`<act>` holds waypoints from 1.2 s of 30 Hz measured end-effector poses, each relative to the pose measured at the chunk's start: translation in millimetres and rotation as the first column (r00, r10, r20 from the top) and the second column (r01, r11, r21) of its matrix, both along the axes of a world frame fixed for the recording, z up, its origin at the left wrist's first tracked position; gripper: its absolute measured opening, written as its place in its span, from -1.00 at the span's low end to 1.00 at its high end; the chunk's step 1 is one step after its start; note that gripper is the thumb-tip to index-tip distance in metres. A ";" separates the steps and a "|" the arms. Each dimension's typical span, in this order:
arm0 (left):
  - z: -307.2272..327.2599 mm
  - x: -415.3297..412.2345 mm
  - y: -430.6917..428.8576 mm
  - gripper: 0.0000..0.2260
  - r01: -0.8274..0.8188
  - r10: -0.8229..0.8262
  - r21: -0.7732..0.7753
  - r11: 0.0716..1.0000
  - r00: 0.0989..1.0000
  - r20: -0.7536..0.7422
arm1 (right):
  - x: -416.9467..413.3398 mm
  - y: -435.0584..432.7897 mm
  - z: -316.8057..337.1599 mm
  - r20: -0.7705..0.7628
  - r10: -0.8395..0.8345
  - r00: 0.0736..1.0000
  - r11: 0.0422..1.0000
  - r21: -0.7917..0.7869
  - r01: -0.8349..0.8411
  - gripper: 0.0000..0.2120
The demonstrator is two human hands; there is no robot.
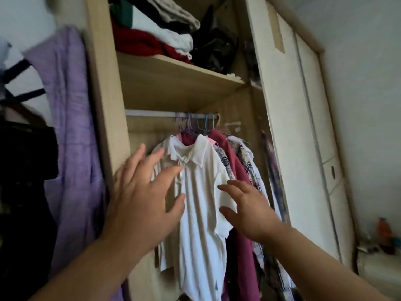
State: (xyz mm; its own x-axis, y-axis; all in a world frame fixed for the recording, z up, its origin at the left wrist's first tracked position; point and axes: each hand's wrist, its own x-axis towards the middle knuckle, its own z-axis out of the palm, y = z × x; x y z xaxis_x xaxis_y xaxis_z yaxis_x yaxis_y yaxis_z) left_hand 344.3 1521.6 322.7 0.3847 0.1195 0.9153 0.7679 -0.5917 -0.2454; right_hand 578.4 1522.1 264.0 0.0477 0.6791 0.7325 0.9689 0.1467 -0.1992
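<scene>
A white collared shirt (201, 192) hangs at the front of a row of clothes on the wardrobe rail (152, 114). My left hand (141, 196) is raised in front of the shirt's left side with fingers spread and straight. My right hand (247, 207) is raised at the shirt's right sleeve, fingers also spread and holding nothing. Whether either hand touches the cloth I cannot tell. Behind the white shirt hang a dark pink garment (236, 170) and patterned shirts (249, 161) on several coloured hangers (195, 124).
A wooden shelf (173, 83) above the rail carries folded clothes (152, 35) and a black bag (214, 46). A purple garment (71, 127) hangs on the wardrobe's left outer side. The sliding door (293, 127) stands to the right. An orange bottle (384, 233) sits low right.
</scene>
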 end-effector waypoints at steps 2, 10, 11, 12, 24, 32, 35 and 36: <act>17.7 -1.1 7.4 -0.60 -0.092 0.090 0.078 0.993 0.996 0.027 | 10.7 25.9 12.6 0.010 0.065 0.998 0.998 0.006 -0.065 -0.47; 54.5 15.0 15.2 -0.51 -0.507 0.493 0.063 0.859 0.855 0.158 | 50.0 117.9 79.4 0.098 0.242 0.965 0.970 0.009 -0.244 -0.44; 53.4 18.2 16.0 -0.51 -0.542 0.523 0.079 0.837 0.834 0.176 | 51.8 129.9 90.2 0.105 0.259 0.960 0.965 0.013 -0.262 -0.43; 52.6 20.6 17.8 -0.52 -0.571 0.548 0.092 0.816 0.814 0.192 | 53.5 141.3 100.3 0.111 0.274 0.955 0.961 0.015 -0.277 -0.43; 53.7 27.1 24.6 -0.62 -0.684 0.628 0.118 0.720 0.714 0.311 | 58.3 253.6 166.6 -0.043 0.151 0.988 0.986 -0.057 -0.154 -0.58; 52.6 31.5 26.1 -0.65 -0.805 0.765 0.092 0.586 0.587 0.263 | 38.5 264.1 196.9 -0.050 0.182 0.982 0.975 -0.123 -0.187 -0.71; 52.7 31.8 27.5 -0.68 -0.817 0.778 0.096 0.569 0.573 0.257 | 35.5 265.9 200.0 -0.091 0.204 0.975 0.977 -0.045 -0.209 -0.77; 52.5 31.8 28.1 -0.67 -0.819 0.780 0.104 0.564 0.570 0.259 | 35.6 265.9 200.5 -0.103 0.206 0.973 0.978 -0.020 -0.209 -0.78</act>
State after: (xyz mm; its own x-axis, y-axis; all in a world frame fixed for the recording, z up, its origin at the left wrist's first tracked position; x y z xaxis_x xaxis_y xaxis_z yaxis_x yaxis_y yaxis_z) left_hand 376.0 1549.7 375.2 0.0617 0.1189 0.9910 0.9384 0.3313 -0.0982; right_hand 614.0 1788.0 464.5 -0.0246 0.7037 0.7101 0.8928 0.3351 -0.3011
